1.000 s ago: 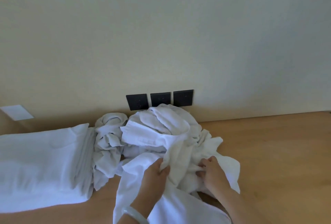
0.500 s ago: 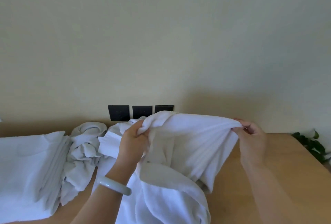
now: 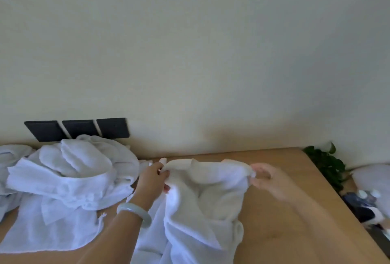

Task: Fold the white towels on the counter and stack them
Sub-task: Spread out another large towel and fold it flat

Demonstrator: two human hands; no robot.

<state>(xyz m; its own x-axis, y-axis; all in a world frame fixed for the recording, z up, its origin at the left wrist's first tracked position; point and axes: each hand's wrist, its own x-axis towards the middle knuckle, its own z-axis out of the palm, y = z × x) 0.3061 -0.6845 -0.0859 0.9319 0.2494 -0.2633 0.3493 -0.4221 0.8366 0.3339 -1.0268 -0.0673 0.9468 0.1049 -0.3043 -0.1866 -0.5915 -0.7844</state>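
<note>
A white towel (image 3: 206, 198) hangs crumpled between my two hands over the wooden counter (image 3: 280, 221). My left hand (image 3: 153, 181), with a pale bangle on the wrist, pinches the towel's upper edge on its left side. My right hand (image 3: 267, 178) pinches the upper edge on its right side. The towel's lower part drapes down onto the counter toward me. A heap of unfolded white towels (image 3: 69, 177) lies to the left against the wall.
Three dark wall plates (image 3: 78, 129) sit behind the heap. The counter's right edge runs diagonally; beyond it are a green plant (image 3: 326, 163), a dark object and something white (image 3: 371, 177). Bare wood lies right of the towel.
My hands lifted one towel out of the heap and carried it rightward, spread between them. The view swung right, so the folded stack at the left has left the frame.
</note>
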